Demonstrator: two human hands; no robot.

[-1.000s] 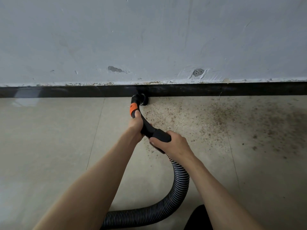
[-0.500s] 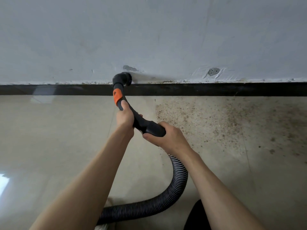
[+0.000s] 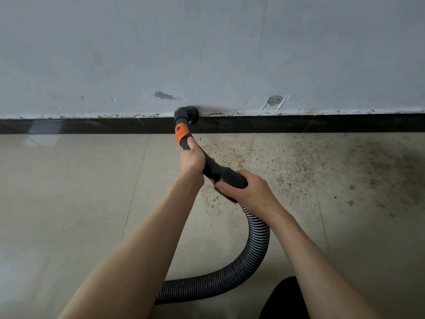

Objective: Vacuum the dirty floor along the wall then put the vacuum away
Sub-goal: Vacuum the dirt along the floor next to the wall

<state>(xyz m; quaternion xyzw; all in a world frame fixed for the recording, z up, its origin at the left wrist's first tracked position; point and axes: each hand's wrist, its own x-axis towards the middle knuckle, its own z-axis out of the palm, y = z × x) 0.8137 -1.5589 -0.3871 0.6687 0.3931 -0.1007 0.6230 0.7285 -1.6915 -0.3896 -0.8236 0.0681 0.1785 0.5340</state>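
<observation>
We are gripping the black vacuum nozzle (image 3: 187, 125) with both hands: left hand (image 3: 192, 157) farther along, right hand (image 3: 249, 188) nearer the ribbed hose (image 3: 255, 240). Its tip is touching the far skirting (image 3: 92, 125); dirt (image 3: 264, 162) is lying right.

Bare indoor room as I see it, maybe under renovation, scuffed grey wall (image 3: 207, 54) with patched holes, black skirting board (image 3: 322, 123), beige floor tiles (image 3: 69, 192) strewn with gritty debris (image 3: 287, 162)

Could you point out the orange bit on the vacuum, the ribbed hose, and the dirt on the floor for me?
orange collar (image 3: 180, 134), head view, middle of the orange band.
ribbed hose (image 3: 257, 240), head view, outer bend below the right wrist.
dirt patch (image 3: 264, 157), head view, speckled floor by the baseboard.
</observation>
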